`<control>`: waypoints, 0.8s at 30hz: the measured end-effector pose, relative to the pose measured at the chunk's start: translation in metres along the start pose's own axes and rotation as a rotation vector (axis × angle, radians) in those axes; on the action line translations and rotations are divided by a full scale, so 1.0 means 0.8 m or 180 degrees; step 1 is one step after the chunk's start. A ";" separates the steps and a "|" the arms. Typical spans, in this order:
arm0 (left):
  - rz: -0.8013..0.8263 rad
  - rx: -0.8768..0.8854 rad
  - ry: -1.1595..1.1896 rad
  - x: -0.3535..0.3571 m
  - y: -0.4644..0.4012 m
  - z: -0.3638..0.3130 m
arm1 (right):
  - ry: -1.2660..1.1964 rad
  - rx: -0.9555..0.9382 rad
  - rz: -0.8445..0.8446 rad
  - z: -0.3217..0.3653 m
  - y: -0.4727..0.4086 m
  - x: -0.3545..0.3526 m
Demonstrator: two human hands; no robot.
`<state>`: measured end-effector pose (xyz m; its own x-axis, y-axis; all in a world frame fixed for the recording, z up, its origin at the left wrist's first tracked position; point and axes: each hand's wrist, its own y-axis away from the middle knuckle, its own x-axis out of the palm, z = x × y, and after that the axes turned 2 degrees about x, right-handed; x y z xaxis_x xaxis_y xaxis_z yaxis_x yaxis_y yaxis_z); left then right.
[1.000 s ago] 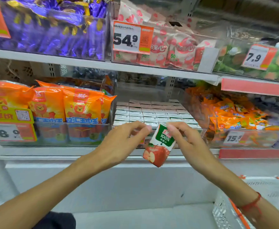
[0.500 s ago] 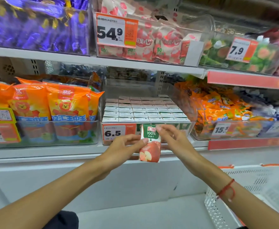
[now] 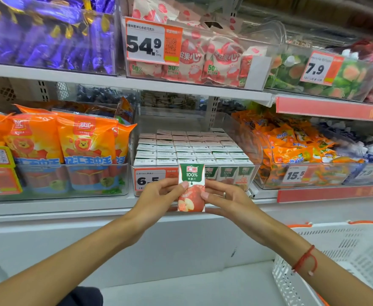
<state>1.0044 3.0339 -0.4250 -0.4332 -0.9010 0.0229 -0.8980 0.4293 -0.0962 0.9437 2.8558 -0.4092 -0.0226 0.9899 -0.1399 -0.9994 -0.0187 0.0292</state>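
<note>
Two stocked shop shelves, and a basket down by the floor.
Up top, purple-wrapped sweets (image 3: 48,34) sit left of pink-and-white packs (image 3: 214,60) behind a 54.9 tag (image 3: 145,46), with green packs (image 3: 291,74) under a 7.9 tag (image 3: 317,68) further right. Below, orange lion-printed bags (image 3: 70,140) stand upright beside neat rows of small cartons (image 3: 187,149) marked by a 6.5 tag (image 3: 150,178), then a bin of heaped orange packets (image 3: 291,146) tagged 15.5 (image 3: 294,174). A white plastic basket (image 3: 346,250) with orange handles sits at the lower right.
</note>
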 end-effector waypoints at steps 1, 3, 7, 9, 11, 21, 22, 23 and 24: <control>0.0037 0.0013 0.0002 -0.002 0.000 0.000 | 0.0028 -0.0057 -0.0031 -0.001 0.000 0.002; 0.0094 0.0040 0.0013 -0.005 0.002 0.000 | 0.0170 -0.0151 -0.0098 -0.003 0.002 0.005; -0.0048 0.0314 -0.0222 -0.007 0.004 0.000 | 0.0489 -0.0343 -0.0319 -0.004 0.003 0.012; -0.0239 0.0538 -0.0447 -0.008 0.003 0.001 | 0.0828 -0.0503 -0.0496 -0.003 0.003 0.018; -0.0307 0.0604 -0.0526 -0.007 0.003 0.001 | 0.1106 -0.0646 -0.0755 -0.001 0.002 0.024; -0.0022 0.0167 -0.0119 -0.007 0.007 -0.003 | 0.1305 -0.0785 -0.1067 -0.003 0.004 0.030; -0.0041 0.0151 -0.0111 -0.007 0.007 -0.002 | 0.1361 -0.0818 -0.1071 -0.004 0.005 0.032; -0.0049 0.0137 -0.0101 -0.008 0.007 -0.002 | 0.1400 -0.0863 -0.1065 -0.004 0.006 0.034; -0.0035 0.0117 -0.0073 -0.009 0.007 -0.002 | 0.1397 -0.0893 -0.1040 -0.004 0.007 0.034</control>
<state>1.0021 3.0428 -0.4241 -0.4211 -0.9070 0.0015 -0.8991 0.4172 -0.1326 0.9374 2.8826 -0.4157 0.3370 0.8015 -0.4939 -0.9239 0.1806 -0.3373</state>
